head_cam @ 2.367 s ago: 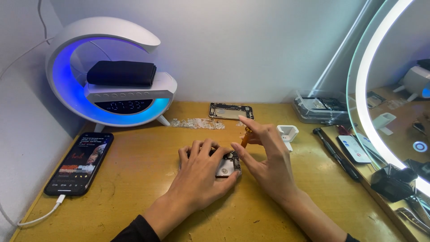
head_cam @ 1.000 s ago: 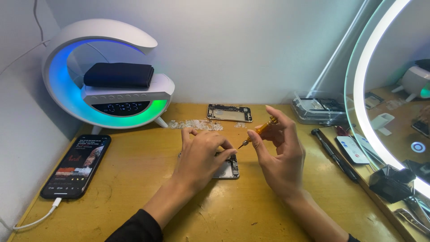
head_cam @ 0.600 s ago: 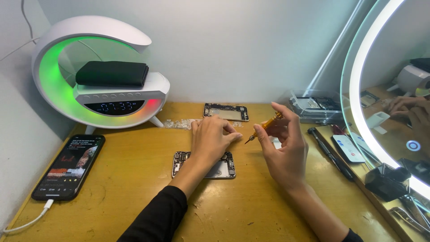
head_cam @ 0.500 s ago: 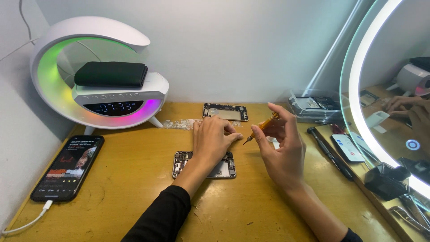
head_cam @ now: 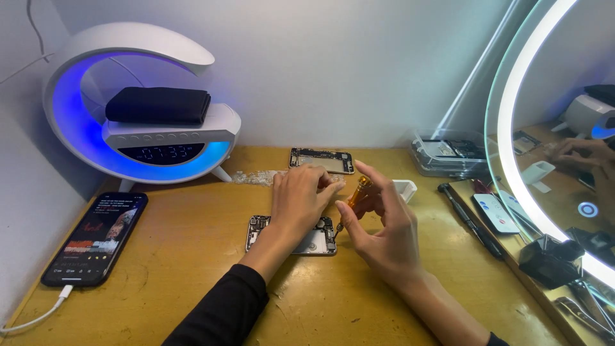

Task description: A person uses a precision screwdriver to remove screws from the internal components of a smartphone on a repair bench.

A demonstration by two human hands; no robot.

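My left hand (head_cam: 300, 195) lies flat, fingers spread, pinning the opened phone (head_cam: 292, 234) to the wooden surface (head_cam: 192, 282) mid-desk so it cannot slide, while my right hand (head_cam: 383, 225) pinches the orange screwdriver (head_cam: 352, 204), tip angled down at the phone's right edge.

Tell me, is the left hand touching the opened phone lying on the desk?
Cannot tell. In the head view the left hand reaches over the opened phone and hides its middle, so contact or gap is not visible.

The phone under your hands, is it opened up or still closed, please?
Opened up: the phone lies flat on the desk with internal boards and metal plate exposed.
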